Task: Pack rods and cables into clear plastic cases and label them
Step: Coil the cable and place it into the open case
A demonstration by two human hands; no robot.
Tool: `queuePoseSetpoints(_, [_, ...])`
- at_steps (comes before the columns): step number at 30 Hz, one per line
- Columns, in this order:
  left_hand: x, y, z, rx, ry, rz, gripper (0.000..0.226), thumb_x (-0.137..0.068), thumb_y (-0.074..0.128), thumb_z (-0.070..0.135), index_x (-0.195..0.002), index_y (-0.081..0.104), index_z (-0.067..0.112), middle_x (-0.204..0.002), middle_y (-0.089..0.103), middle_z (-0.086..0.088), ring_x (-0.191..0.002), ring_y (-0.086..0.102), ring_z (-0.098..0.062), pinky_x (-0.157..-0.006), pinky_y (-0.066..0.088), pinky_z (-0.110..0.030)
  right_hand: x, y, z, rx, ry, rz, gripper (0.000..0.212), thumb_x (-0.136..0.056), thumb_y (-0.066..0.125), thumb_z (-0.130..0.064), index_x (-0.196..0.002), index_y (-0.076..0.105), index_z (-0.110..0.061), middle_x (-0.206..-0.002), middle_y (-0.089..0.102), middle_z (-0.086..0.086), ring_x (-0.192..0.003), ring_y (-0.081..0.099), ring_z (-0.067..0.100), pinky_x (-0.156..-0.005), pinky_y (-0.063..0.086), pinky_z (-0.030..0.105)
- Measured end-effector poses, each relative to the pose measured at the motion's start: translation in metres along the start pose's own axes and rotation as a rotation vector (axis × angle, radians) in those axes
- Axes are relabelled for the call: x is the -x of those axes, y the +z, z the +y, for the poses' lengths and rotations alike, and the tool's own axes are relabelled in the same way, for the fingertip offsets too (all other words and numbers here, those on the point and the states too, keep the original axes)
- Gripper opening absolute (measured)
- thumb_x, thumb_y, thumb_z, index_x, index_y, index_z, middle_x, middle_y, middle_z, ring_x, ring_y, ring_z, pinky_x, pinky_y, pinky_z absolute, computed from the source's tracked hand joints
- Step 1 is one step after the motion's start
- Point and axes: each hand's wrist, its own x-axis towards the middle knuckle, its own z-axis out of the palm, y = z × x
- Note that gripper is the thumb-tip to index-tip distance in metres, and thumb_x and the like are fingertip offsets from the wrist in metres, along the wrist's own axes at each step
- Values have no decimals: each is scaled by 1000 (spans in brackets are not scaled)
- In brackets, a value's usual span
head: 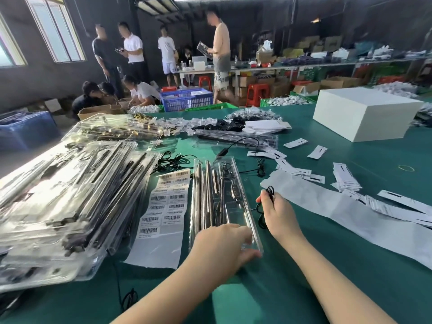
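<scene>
On green table: one open clear plastic case (222, 202), perhaps four metal rods (205, 195); left hand (224, 246) gripping its near end, right hand (278, 211) pinching one coiled black cable (270, 191).

The stack of packed clear cases (65, 197) at nine o'clock is motion-blurred and cut off by the left edge. Print on the barcode label sheet (163, 206) is too small to read. The left hand (222, 249) covers the open case's (224, 202) near end.
</scene>
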Motion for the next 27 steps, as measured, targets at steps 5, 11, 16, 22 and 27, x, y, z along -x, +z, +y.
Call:
queuePoseSetpoints(5, [10,22,-8,-212,171,93,32,-96,44,45,-76,57,23,-87,69,4,-63,67,-9,-39,45,-20,-5,4,-6,-83,173,-117,38,-101,40,-38,-75,62,-21,-59,45,2,-55,44,17,-54,35,28])
queuePoseSetpoints(11, [14,30,-16,90,82,354,29,-101,31,35,-98,53,16,-104,64,5,-67,64,-22,-50,41,-32,-4,7,-14,-287,461,-342,36,-99,45,-32,-75,62,-13,-61,44,3,-50,38,15,-42,29,20])
queuePoseSetpoints(16, [17,35,-16,205,36,465,44,-98,20,40,-107,54,15,-103,66,1,-67,64,-27,-52,45,-35,-2,26,-21,288,276,-300,43,-98,38,-34,-93,64,-1,-77,60,10,-70,53,25,-62,38,31])
queuePoseSetpoints(22, [17,32,-21,241,26,475,21,-93,44,26,-95,58,10,-80,65,-2,-52,58,-28,-43,34,-30,12,43,-28,696,244,-390,33,-98,25,-42,-116,47,-25,-109,34,6,-108,38,30,-92,37,40])
queuePoseSetpoints(27, [18,31,-20,194,49,508,11,-85,61,16,-79,53,12,-63,54,2,-38,49,-22,-33,29,-26,22,48,-22,781,133,-175,36,-99,27,-52,-119,34,-24,-125,38,6,-119,39,28,-97,33,41])
